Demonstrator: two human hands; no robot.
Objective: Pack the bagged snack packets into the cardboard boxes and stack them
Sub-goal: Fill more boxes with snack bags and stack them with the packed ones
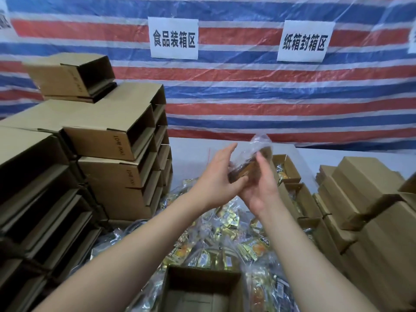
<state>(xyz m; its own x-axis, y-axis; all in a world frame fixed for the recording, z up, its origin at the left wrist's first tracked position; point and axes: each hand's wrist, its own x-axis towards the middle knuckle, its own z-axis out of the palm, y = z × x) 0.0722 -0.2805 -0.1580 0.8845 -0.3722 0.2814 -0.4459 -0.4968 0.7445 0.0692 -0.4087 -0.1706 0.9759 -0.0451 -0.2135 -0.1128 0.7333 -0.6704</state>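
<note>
A: What do the hands have?
B: Both are raised over the heap. The left hand and right hand pinch a clear bag of snack packets between curled fingers.
A: Room to move?
B: Tight. Stacked cardboard boxes wall the left, more boxes the right. An open box sits near, amid loose snack bags.
A: Behind?
B: A striped tarp with two paper signs.
</note>
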